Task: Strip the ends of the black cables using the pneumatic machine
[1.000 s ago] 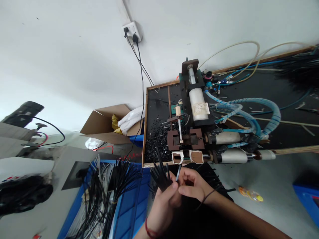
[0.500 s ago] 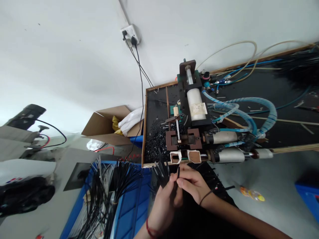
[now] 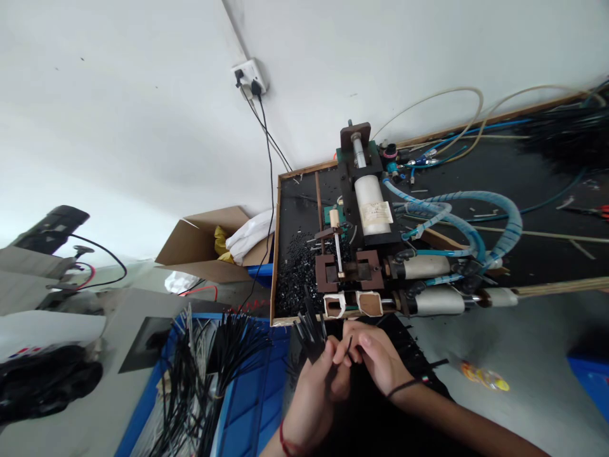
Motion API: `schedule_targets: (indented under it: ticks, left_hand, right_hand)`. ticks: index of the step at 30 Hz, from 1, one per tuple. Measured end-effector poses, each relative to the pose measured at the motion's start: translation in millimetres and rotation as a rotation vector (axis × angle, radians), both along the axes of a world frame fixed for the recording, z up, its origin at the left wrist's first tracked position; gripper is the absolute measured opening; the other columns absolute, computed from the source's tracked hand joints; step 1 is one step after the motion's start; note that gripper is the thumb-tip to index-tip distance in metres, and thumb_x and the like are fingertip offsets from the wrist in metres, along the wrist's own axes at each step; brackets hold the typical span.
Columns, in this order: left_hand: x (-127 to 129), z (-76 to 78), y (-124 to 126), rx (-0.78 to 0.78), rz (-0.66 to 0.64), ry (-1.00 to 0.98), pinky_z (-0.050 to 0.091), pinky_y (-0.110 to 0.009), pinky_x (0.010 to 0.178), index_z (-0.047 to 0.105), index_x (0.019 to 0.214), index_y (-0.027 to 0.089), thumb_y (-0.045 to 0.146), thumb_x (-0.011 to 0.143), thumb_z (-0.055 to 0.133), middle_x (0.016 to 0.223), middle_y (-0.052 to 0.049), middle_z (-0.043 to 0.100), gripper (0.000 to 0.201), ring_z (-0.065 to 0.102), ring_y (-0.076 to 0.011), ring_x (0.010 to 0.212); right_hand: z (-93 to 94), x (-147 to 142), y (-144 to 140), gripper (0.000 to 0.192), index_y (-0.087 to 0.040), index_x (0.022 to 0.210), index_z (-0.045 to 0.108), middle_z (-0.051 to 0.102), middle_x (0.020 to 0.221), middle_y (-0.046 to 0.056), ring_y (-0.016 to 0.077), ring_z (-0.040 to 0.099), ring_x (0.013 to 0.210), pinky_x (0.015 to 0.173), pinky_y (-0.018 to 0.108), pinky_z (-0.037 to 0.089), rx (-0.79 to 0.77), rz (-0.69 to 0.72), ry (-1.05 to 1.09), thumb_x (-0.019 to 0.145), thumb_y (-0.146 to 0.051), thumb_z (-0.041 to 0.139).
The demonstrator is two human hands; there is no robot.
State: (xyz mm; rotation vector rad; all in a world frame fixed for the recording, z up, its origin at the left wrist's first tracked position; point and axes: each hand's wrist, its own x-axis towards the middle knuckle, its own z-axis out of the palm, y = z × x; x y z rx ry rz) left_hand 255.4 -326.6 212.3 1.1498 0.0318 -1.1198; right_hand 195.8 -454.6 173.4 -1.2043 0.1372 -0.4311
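Note:
My left hand is closed around a bundle of thin black cables, whose ends fan out toward the machine's front edge. My right hand meets it at the fingertips, its fingers curled about one short black cable end. The right thumb is lifted a little off that end. Just beyond both hands is a pneumatic machine with brown clamp blocks and two white-edged jaws. The rest of the single cable is hidden by my fingers.
Black cuttings litter the wood-edged bench. White air cylinders and blue hoses stick out to the right. At lower left, a blue bin holds cable bundles. An open cardboard box stands behind it.
My right thumb has lifted away from the cable end, and the right fingers have shifted slightly. The left hand keeps its grip on the bundle. The camera view has tilted a little.

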Motion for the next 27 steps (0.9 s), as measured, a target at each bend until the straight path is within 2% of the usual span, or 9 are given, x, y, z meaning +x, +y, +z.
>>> schedule_targets:
  ticks: [4, 9, 13, 16, 18, 20, 22, 24, 27]
  left_hand:
    - [2, 0.3, 0, -0.018, 0.004, -0.004, 0.016, -0.026, 0.049, 0.059, 0.08, 0.018, 0.066, 0.092, 0.073, 0.051, 0.011, 0.031, 0.051, 0.015, -0.0087, 0.048]
    - [4, -3.4, 3, -0.056, 0.008, 0.02, 0.019, -0.026, 0.05, 0.057, 0.078, 0.02, 0.066, 0.093, 0.071, 0.049, 0.01, 0.032, 0.05, 0.017, -0.0096, 0.047]
    - [3, -7.4, 5, -0.072, 0.039, 0.043, 0.019, -0.026, 0.05, 0.055, 0.077, 0.021, 0.059, 0.098, 0.067, 0.049, 0.009, 0.035, 0.046, 0.018, -0.0105, 0.048]
    - [4, -6.2, 5, -0.097, 0.103, 0.032, 0.031, -0.026, 0.056, 0.058, 0.077, 0.019, 0.059, 0.1, 0.066, 0.058, 0.004, 0.047, 0.047, 0.034, -0.0125, 0.055]
    - [5, -3.7, 5, -0.121, 0.174, 0.008, 0.041, -0.027, 0.068, 0.064, 0.08, 0.018, 0.059, 0.097, 0.07, 0.071, 0.001, 0.056, 0.045, 0.047, -0.0151, 0.068]
    - [7, -1.4, 6, -0.139, 0.24, -0.008, 0.044, -0.029, 0.078, 0.067, 0.081, 0.018, 0.06, 0.095, 0.074, 0.077, 0.0, 0.059, 0.044, 0.051, -0.0162, 0.075]
    - [7, -0.4, 7, -0.141, 0.268, -0.002, 0.043, -0.028, 0.071, 0.067, 0.082, 0.019, 0.061, 0.096, 0.071, 0.069, 0.003, 0.054, 0.044, 0.046, -0.0146, 0.066]
    - [6, -0.4, 8, -0.109, 0.272, 0.0, 0.037, -0.027, 0.06, 0.067, 0.085, 0.02, 0.063, 0.097, 0.067, 0.059, 0.006, 0.045, 0.045, 0.037, -0.0131, 0.055]
    - [4, -1.5, 9, -0.042, 0.296, -0.05, 0.035, -0.026, 0.057, 0.066, 0.086, 0.02, 0.066, 0.094, 0.07, 0.057, 0.007, 0.039, 0.047, 0.035, -0.013, 0.055]
  right_hand:
    - [-1.7, 1, 2, 0.062, -0.018, 0.073, 0.076, 0.049, 0.068, 0.0, 0.0175, 0.048, 0.061, 0.06, 0.032, 0.035, 0.006, 0.012, 0.009, 0.11, -0.058, 0.047]
    - [-1.1, 0, 1, 0.061, -0.019, 0.083, 0.081, 0.054, 0.074, 0.002, 0.0198, 0.049, 0.068, 0.068, 0.034, 0.04, -0.055, 0.05, -0.019, 0.107, -0.064, 0.047]
    - [3.2, -1, 1, 0.049, -0.02, 0.082, 0.079, 0.057, 0.074, 0.002, 0.0201, 0.054, 0.071, 0.07, 0.034, 0.041, -0.1, 0.039, 0.003, 0.104, -0.06, 0.06]
    - [10.4, -4, 2, 0.042, -0.022, 0.082, 0.076, 0.056, 0.08, 0.002, 0.0198, 0.056, 0.073, 0.071, 0.033, 0.043, -0.088, 0.029, 0.02, 0.105, -0.053, 0.062]
    - [16.5, -7, 3, 0.042, -0.022, 0.081, 0.074, 0.056, 0.089, 0.004, 0.0206, 0.058, 0.079, 0.073, 0.033, 0.046, -0.088, 0.023, 0.021, 0.106, -0.052, 0.059]
    - [22.5, -9, 3, 0.043, -0.022, 0.082, 0.072, 0.059, 0.093, 0.005, 0.0217, 0.059, 0.084, 0.077, 0.034, 0.046, -0.11, 0.031, 0.01, 0.107, -0.053, 0.057]
    - [27.5, -10, 4, 0.046, -0.021, 0.081, 0.07, 0.064, 0.087, 0.005, 0.0215, 0.061, 0.082, 0.076, 0.034, 0.045, -0.139, 0.093, 0.008, 0.109, -0.053, 0.053]
    - [30.2, -10, 5, 0.051, -0.02, 0.075, 0.067, 0.066, 0.076, 0.004, 0.019, 0.06, 0.071, 0.069, 0.032, 0.043, -0.171, 0.176, 0.028, 0.11, -0.053, 0.05]
    - [29.2, -10, 7, 0.052, -0.02, 0.073, 0.065, 0.057, 0.06, -0.001, 0.0146, 0.051, 0.056, 0.058, 0.029, 0.037, -0.164, 0.193, 0.101, 0.109, -0.056, 0.053]
